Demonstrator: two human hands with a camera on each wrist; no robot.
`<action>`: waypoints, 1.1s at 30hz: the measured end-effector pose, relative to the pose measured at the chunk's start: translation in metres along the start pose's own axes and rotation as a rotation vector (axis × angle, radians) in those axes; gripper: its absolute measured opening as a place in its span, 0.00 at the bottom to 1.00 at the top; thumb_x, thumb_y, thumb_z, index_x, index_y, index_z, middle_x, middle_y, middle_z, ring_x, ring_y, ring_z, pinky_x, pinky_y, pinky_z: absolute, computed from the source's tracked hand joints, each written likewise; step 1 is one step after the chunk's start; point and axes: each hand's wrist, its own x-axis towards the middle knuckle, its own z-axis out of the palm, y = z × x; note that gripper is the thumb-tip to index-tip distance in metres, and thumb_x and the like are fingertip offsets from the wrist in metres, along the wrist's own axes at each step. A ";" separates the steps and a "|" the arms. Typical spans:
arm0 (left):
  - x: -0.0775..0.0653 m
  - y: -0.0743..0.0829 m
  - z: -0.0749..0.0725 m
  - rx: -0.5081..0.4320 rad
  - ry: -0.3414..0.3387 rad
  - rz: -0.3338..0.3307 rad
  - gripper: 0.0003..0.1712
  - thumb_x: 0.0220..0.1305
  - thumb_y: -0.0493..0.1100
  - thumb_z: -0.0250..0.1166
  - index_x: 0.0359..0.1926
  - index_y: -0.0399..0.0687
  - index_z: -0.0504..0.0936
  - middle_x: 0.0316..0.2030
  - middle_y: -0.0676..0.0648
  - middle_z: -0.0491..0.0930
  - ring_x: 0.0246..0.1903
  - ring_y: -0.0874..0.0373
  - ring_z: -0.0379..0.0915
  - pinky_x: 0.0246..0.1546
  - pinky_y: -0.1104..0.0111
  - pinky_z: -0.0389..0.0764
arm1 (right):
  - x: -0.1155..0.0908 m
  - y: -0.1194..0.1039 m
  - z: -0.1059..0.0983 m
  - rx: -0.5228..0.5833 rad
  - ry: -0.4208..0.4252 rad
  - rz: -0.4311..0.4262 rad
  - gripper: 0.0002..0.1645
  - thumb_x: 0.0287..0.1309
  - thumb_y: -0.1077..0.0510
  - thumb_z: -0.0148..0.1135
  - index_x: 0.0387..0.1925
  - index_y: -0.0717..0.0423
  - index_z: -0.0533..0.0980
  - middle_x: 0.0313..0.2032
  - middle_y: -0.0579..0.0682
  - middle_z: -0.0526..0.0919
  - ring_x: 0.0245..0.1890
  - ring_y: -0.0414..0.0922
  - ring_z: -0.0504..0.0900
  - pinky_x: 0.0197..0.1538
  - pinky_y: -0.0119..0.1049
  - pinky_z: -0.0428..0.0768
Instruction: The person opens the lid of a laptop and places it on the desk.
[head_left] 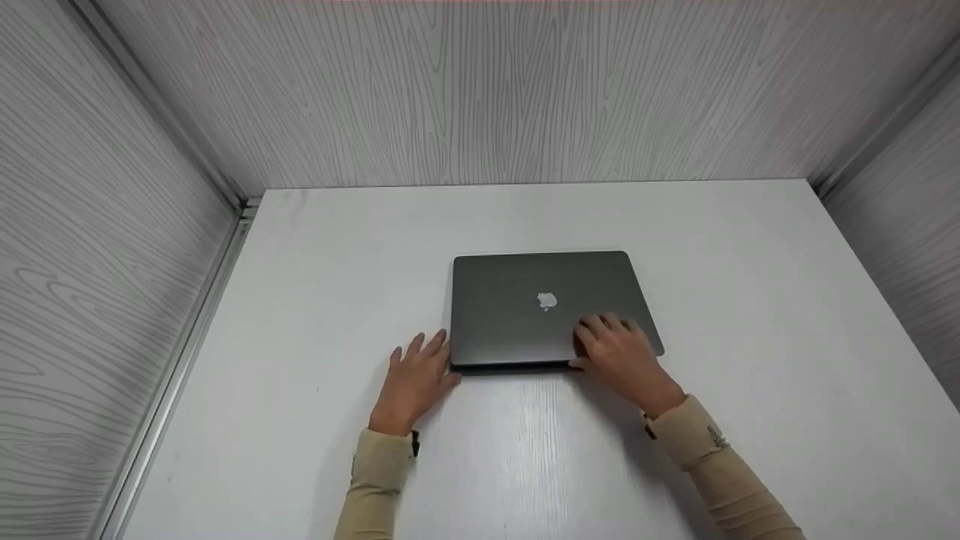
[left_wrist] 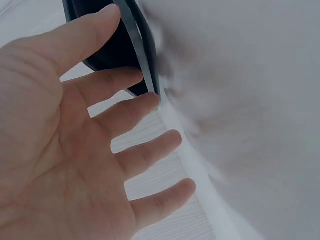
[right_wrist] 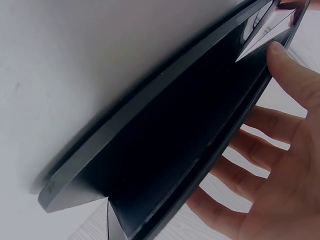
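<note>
A dark grey laptop (head_left: 502,300) lies on the white table with its lid slightly raised along the front edge. My right hand (head_left: 621,361) grips the lid's front edge towards the right side, thumb underneath and fingers on top. In the right wrist view the dark gap shows between the lid (right_wrist: 222,137) and the base (right_wrist: 117,122). Beside the laptop's front left corner rests my left hand (head_left: 414,379), fingers spread and relaxed, thumb at the corner. The left wrist view shows its fingertips close to the base; whether they press on it I cannot tell.
The white table (head_left: 345,255) runs back to a grey wood-grain panel (head_left: 480,97). Similar panels stand on the left (head_left: 112,247) and right (head_left: 900,187), with a metal rail (head_left: 187,337) along the left table edge.
</note>
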 end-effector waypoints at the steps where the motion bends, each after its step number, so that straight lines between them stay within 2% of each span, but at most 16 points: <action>1: 0.000 0.000 0.000 0.008 0.011 0.009 0.31 0.69 0.49 0.67 0.65 0.35 0.76 0.69 0.39 0.71 0.69 0.38 0.62 0.64 0.38 0.64 | 0.000 0.000 -0.001 -0.003 0.005 -0.002 0.29 0.50 0.48 0.80 0.44 0.66 0.81 0.41 0.61 0.83 0.42 0.59 0.83 0.40 0.54 0.84; 4: 0.000 0.001 0.000 0.030 0.050 0.044 0.28 0.68 0.48 0.68 0.62 0.34 0.79 0.66 0.40 0.74 0.67 0.38 0.66 0.61 0.39 0.68 | 0.001 0.001 -0.003 -0.006 0.023 -0.007 0.28 0.50 0.48 0.80 0.43 0.66 0.82 0.40 0.60 0.83 0.41 0.58 0.83 0.40 0.54 0.84; 11: -0.001 0.003 0.004 0.093 0.128 0.112 0.16 0.65 0.45 0.71 0.42 0.33 0.87 0.59 0.38 0.80 0.61 0.38 0.73 0.55 0.40 0.75 | 0.004 0.002 -0.008 -0.044 0.071 -0.025 0.26 0.50 0.47 0.80 0.41 0.64 0.83 0.39 0.59 0.83 0.40 0.57 0.83 0.37 0.53 0.84; 17: -0.009 0.012 0.006 0.111 0.188 0.157 0.15 0.63 0.45 0.73 0.44 0.37 0.88 0.53 0.37 0.83 0.56 0.39 0.77 0.53 0.40 0.76 | 0.004 0.003 -0.009 -0.025 0.060 -0.020 0.25 0.51 0.48 0.79 0.41 0.64 0.83 0.39 0.59 0.83 0.40 0.57 0.83 0.37 0.53 0.83; 24: -0.012 0.026 0.007 0.267 0.284 0.243 0.11 0.60 0.46 0.75 0.36 0.43 0.90 0.34 0.45 0.87 0.39 0.49 0.83 0.47 0.48 0.82 | 0.003 0.003 -0.009 -0.007 0.051 -0.012 0.25 0.52 0.48 0.79 0.41 0.65 0.83 0.40 0.59 0.83 0.40 0.57 0.83 0.37 0.54 0.83; 29: -0.010 0.036 0.012 0.324 0.357 0.297 0.10 0.59 0.46 0.77 0.32 0.43 0.91 0.29 0.47 0.86 0.31 0.52 0.83 0.39 0.53 0.84 | 0.003 0.002 -0.009 -0.016 0.055 -0.020 0.25 0.52 0.48 0.79 0.40 0.65 0.83 0.39 0.59 0.83 0.40 0.56 0.83 0.37 0.53 0.83; 33: -0.010 0.045 0.016 0.381 0.361 0.297 0.13 0.57 0.50 0.77 0.32 0.44 0.90 0.28 0.47 0.85 0.30 0.53 0.83 0.36 0.57 0.84 | 0.003 0.001 -0.008 -0.018 0.072 -0.028 0.25 0.50 0.49 0.80 0.39 0.65 0.84 0.39 0.58 0.83 0.39 0.56 0.82 0.37 0.52 0.84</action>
